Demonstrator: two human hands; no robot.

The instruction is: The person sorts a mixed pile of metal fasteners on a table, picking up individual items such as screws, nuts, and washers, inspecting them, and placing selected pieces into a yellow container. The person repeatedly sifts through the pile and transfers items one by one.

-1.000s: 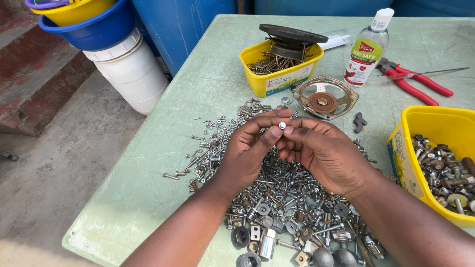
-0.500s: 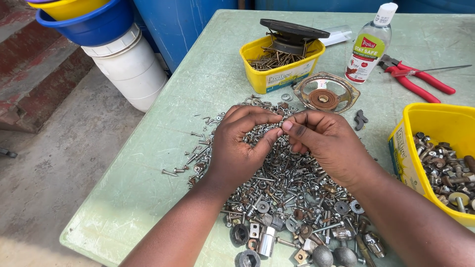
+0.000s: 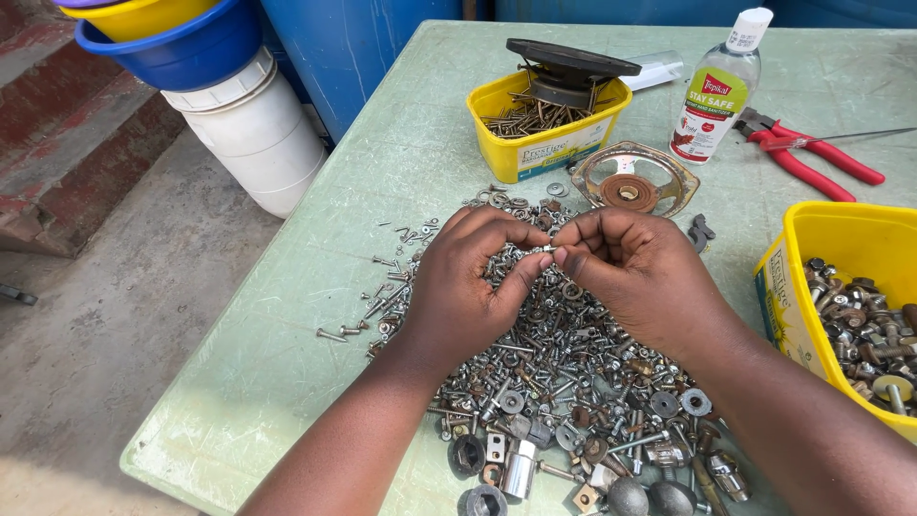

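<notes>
Right, I see both hands, left hand (image 3: 468,287) and right hand (image 3: 635,272), pinching fingertips together on a small fastener (image 3: 546,254), too tiny to identify, directly above the screw pile (image 3: 564,382) on the tabletop (image 3: 287,363).

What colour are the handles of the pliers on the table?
Red, on the pliers at the far right in the head view.

A second ago I held a small white bit up between my fingertips, above the pile (image 3: 564,382) of screws. Now my left hand (image 3: 473,287) and right hand (image 3: 635,277) have dropped down onto the pile. My fingertips (image 3: 554,256) are pinched together, touching, and the white bit is hidden under them.
</notes>
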